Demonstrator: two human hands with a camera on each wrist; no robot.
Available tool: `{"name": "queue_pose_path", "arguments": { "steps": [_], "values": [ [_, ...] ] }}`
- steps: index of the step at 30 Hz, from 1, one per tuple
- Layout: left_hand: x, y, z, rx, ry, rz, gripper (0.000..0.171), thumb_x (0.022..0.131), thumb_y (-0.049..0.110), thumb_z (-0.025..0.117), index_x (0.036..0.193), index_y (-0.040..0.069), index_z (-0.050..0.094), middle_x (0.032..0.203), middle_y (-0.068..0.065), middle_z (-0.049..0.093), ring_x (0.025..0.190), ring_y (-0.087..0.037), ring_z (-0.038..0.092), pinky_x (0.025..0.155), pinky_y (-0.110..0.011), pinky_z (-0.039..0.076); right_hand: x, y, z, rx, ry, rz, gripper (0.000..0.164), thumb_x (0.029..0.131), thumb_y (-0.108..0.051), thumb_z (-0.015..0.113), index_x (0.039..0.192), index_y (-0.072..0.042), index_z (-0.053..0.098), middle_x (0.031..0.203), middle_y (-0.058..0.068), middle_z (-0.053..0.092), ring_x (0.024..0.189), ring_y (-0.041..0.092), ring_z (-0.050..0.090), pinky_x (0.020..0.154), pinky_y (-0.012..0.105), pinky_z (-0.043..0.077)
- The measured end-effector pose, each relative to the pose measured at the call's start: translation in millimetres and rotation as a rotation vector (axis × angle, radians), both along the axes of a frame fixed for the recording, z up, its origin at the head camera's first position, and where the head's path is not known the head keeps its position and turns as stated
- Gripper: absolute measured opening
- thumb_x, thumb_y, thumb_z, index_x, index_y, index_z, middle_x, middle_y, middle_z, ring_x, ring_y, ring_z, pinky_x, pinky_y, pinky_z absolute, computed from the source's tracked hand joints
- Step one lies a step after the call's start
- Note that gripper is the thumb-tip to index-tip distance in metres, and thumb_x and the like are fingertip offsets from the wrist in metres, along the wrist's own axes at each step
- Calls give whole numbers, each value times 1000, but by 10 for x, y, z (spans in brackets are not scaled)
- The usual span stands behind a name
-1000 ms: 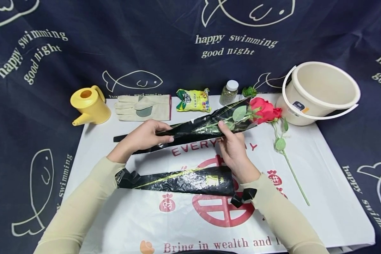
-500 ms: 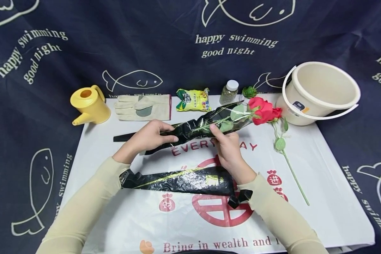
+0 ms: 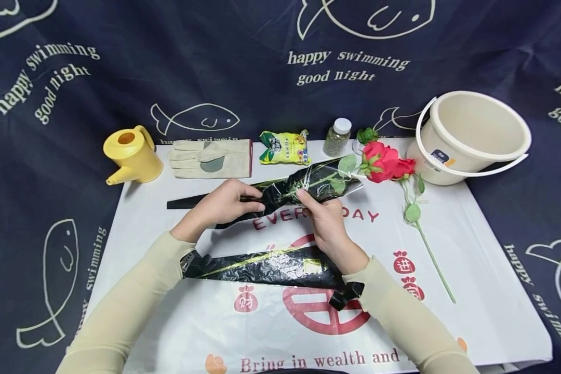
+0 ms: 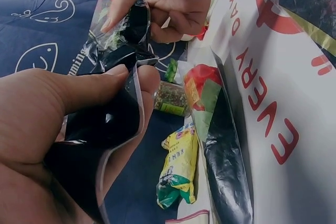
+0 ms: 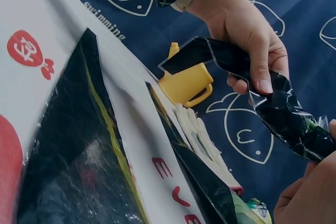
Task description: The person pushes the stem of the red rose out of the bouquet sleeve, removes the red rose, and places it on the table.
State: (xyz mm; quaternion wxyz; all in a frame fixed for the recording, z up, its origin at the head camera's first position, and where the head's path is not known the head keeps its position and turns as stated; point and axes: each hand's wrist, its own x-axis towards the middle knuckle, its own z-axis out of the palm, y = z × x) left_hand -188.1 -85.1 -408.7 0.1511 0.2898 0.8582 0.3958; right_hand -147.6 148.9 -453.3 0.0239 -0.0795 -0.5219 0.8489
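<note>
A red rose [image 3: 376, 162] with green leaves sticks out of a black and clear plastic flower sleeve [image 3: 324, 179], held above the table. My left hand [image 3: 229, 203] pinches the sleeve's narrow black part between thumb and fingers. Further toward the bloom, my right hand [image 3: 328, 226] grips the bunched sleeve around the stem, its thumb on top. In the left wrist view the sleeve's lower end [image 4: 121, 114] gapes open at my left hand. Another sleeved rose [image 4: 223, 145] lies on the table behind. A flat black sleeve [image 3: 271, 267] lies in front, under my wrists.
A loose rose stem [image 3: 432, 254] lies at right, near a cream bucket [image 3: 477, 130]. Along the back are a yellow watering can [image 3: 133, 156], work gloves [image 3: 210, 158], a yellow packet [image 3: 285, 147], a white-capped jar [image 3: 337, 137] and a small green plant [image 3: 366, 136].
My right hand has slid left along the sleeve, and my left hand has shifted slightly right. The sleeve has bunched up and its wide end has drawn back from the bloom, baring a leaf.
</note>
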Motion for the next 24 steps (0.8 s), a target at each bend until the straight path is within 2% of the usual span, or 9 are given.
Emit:
{"name": "queue_pose_path", "arguments": {
  "steps": [3, 7, 11, 15, 18, 20, 24],
  "values": [
    [2, 29, 11, 6, 1, -11, 17, 87, 23, 69, 101, 15, 73, 101, 5, 67, 96, -9, 60, 83, -30, 47, -8, -15, -6, -2, -13, -6, 43, 74, -15, 81, 111, -5, 60, 91, 3, 63, 60, 9, 51, 53, 21, 42],
    [-4, 44, 15, 17, -37, -23, 15, 86, 26, 70, 99, 18, 73, 97, 10, 67, 89, -7, 61, 79, -30, 48, -29, -9, 16, -10, -45, -16, 45, 72, -15, 82, 110, -6, 60, 89, 3, 63, 57, 10, 49, 52, 22, 41],
    [-22, -12, -4, 3, -60, -6, 20, 86, 30, 69, 102, 19, 73, 100, 8, 67, 91, -8, 61, 79, -31, 48, -78, 71, 65, -92, -58, -36, 43, 72, -10, 82, 108, -5, 60, 89, 6, 64, 58, 12, 53, 51, 23, 44],
    [-34, -95, -4, 24, -69, 12, 16, 86, 31, 69, 94, 18, 74, 86, 5, 68, 72, -10, 58, 66, -32, 46, -134, 195, 106, -191, -24, -79, 40, 72, -1, 80, 106, -2, 58, 90, 8, 63, 62, 12, 55, 50, 23, 42],
    [-41, -128, 6, 58, -75, 18, 11, 86, 29, 70, 88, 19, 73, 76, 5, 67, 60, -12, 50, 57, -31, 41, -146, 245, 123, -200, -20, -81, 41, 72, 0, 80, 106, -1, 57, 91, 9, 62, 64, 13, 55, 51, 23, 41],
    [-51, -133, 5, 67, -65, 10, 10, 86, 29, 70, 87, 19, 73, 74, 5, 66, 59, -11, 49, 55, -30, 40, -135, 246, 126, -185, -35, -74, 43, 71, -3, 81, 106, -1, 57, 92, 8, 62, 64, 12, 55, 52, 24, 40],
    [-61, -139, -9, 56, -70, 0, 12, 85, 30, 70, 92, 20, 73, 80, 8, 68, 66, -9, 54, 62, -30, 45, -112, 229, 95, -170, -44, -82, 43, 72, -5, 81, 107, -2, 57, 93, 7, 62, 63, 12, 54, 52, 24, 40]
  ]
}}
